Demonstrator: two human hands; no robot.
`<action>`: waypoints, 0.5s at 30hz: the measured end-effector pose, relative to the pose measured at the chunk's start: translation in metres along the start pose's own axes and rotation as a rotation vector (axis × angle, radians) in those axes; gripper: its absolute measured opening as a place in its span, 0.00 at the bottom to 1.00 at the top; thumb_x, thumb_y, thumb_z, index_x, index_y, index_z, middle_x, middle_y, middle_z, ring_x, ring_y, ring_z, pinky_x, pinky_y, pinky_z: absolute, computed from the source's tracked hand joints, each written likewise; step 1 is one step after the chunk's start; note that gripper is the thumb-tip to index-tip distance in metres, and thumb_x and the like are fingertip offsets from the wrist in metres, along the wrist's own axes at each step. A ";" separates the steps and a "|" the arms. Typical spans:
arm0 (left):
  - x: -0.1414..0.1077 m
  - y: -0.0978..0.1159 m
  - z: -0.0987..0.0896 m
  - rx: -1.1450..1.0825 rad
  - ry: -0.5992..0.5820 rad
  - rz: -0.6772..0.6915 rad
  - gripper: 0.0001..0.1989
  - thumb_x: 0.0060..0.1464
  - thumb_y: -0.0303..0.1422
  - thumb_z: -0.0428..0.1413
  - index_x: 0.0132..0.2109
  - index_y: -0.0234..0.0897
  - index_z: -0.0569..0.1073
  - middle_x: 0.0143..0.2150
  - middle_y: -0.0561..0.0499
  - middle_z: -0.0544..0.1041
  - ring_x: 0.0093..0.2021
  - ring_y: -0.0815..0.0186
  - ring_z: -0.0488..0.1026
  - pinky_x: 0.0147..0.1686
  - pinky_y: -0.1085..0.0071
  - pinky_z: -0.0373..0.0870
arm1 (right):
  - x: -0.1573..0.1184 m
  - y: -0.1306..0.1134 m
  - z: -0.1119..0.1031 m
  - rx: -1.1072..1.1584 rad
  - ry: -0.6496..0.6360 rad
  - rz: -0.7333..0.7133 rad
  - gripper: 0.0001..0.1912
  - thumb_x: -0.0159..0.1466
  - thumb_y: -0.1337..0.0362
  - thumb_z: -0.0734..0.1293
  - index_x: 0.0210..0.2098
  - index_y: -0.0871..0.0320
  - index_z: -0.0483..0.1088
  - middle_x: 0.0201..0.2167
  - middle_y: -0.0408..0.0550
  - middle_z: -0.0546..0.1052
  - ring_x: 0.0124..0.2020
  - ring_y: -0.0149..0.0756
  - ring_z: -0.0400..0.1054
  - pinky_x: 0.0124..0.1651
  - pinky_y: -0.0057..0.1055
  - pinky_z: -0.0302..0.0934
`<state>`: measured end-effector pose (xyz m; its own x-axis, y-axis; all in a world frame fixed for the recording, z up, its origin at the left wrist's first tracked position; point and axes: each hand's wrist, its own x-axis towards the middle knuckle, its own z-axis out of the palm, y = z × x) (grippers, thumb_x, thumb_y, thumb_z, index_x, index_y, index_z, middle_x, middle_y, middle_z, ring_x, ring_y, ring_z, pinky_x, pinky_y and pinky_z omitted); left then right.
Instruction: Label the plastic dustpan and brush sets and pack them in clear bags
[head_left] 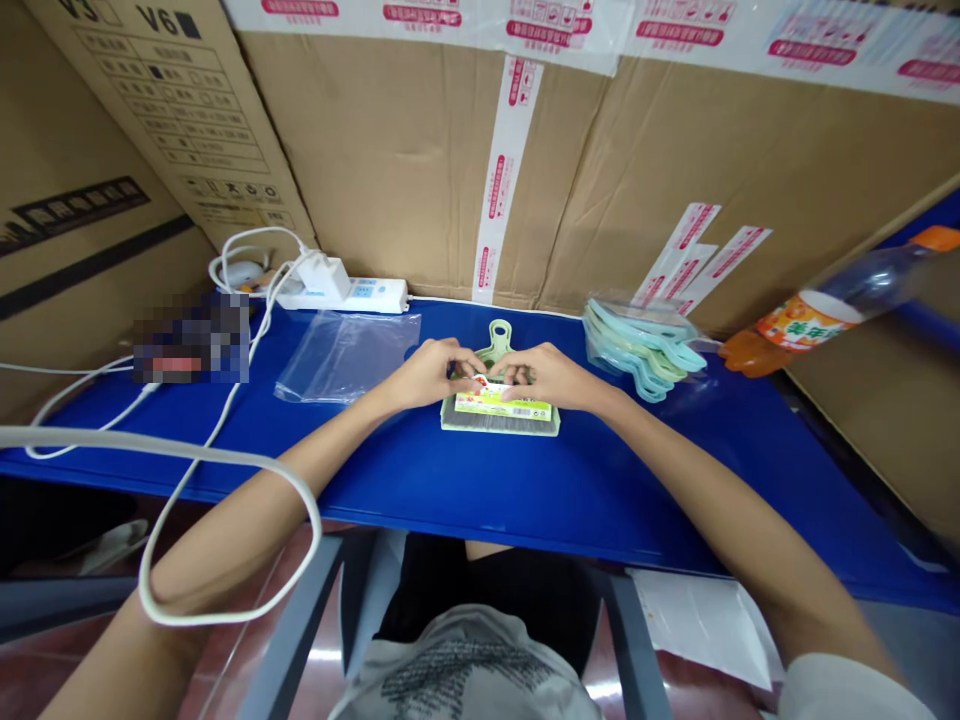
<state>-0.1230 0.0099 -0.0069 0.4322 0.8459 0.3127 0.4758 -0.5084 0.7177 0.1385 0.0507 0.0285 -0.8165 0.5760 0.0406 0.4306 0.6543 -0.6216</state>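
Pale green dustpan-and-brush set with printed card, two bare hands upon it.

Pale green plastic brush-and-pan set (498,428), one: flat at the middle of the blue tabletop (480,480), looped handle towards the far edge, grey bristles towards the near edge. Yellow-and-white printed card (499,402), one: across the set, above the bristles. Left hand (439,373): fingers curled, closed at the card's upper left. Right hand (547,377): fingers bent, thumb on the card's front, closed at its upper right.

Clear flat plastic bags (349,355): left of the left hand. White power strip (375,295), with plug: far edge, left. Bagged pale blue and green plastic pieces (645,350): far edge, right of the right hand. Orange-capped drink bottle (810,318): near the far right corner.
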 end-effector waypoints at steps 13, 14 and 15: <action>0.002 0.000 0.000 0.165 -0.027 0.091 0.09 0.54 0.38 0.72 0.43 0.44 0.87 0.37 0.49 0.84 0.43 0.56 0.76 0.45 0.61 0.69 | -0.048 0.024 0.001 -0.118 0.224 -0.030 0.14 0.66 0.53 0.77 0.46 0.54 0.84 0.44 0.52 0.83 0.45 0.46 0.69 0.50 0.42 0.61; 0.002 0.000 0.000 0.173 -0.012 0.101 0.11 0.54 0.39 0.73 0.44 0.44 0.87 0.39 0.48 0.84 0.44 0.56 0.76 0.46 0.61 0.70 | -0.050 0.024 0.000 -0.107 0.256 -0.025 0.14 0.66 0.52 0.77 0.46 0.53 0.84 0.44 0.52 0.82 0.43 0.45 0.69 0.48 0.41 0.62; 0.002 0.000 -0.002 0.177 0.016 0.108 0.13 0.55 0.40 0.72 0.46 0.43 0.87 0.42 0.47 0.83 0.44 0.56 0.76 0.47 0.60 0.70 | -0.052 0.023 -0.001 -0.094 0.291 -0.022 0.14 0.66 0.52 0.76 0.46 0.53 0.84 0.44 0.52 0.82 0.42 0.44 0.69 0.46 0.40 0.62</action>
<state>-0.1231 0.0116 -0.0051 0.4764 0.7866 0.3929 0.5552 -0.6156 0.5593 0.1910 0.0365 0.0125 -0.6871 0.6685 0.2845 0.4586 0.7028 -0.5439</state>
